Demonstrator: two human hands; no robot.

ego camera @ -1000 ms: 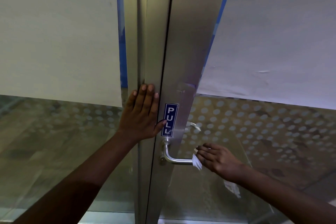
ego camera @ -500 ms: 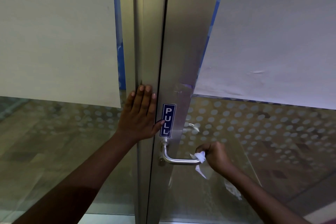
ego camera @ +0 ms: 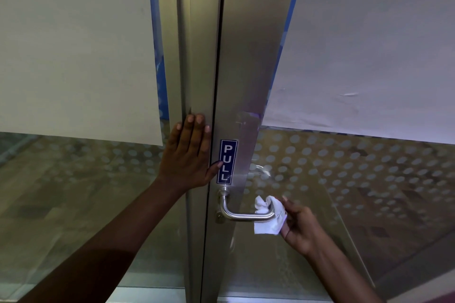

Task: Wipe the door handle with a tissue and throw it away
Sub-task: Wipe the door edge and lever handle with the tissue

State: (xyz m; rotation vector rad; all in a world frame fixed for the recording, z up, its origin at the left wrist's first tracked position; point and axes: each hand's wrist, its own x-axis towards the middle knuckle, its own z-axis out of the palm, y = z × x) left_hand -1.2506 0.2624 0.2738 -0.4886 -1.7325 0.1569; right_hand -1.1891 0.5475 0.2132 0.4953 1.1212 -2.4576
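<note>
A silver lever door handle (ego camera: 242, 215) juts rightward from a metal door stile, just below a blue PULL sticker (ego camera: 227, 161). My right hand (ego camera: 301, 225) holds a crumpled white tissue (ego camera: 268, 215) against the free tip of the handle. The tissue wraps behind and under that tip. My left hand (ego camera: 188, 154) lies flat, fingers together and pointing up, on the metal frame left of the sticker, with the thumb touching the sticker's edge.
The door stile (ego camera: 246, 56) and the fixed frame (ego camera: 197, 44) meet at a dark vertical gap. Glass panels on both sides carry large white sheets (ego camera: 73, 44) above and a dotted frosting (ego camera: 357, 167) below. A second handle (ego camera: 259, 170) shows through the glass.
My right hand has slid the tissue rightward along the lever to its tip and opened up, showing more of the tissue. My left hand has stayed pressed on the frame.
</note>
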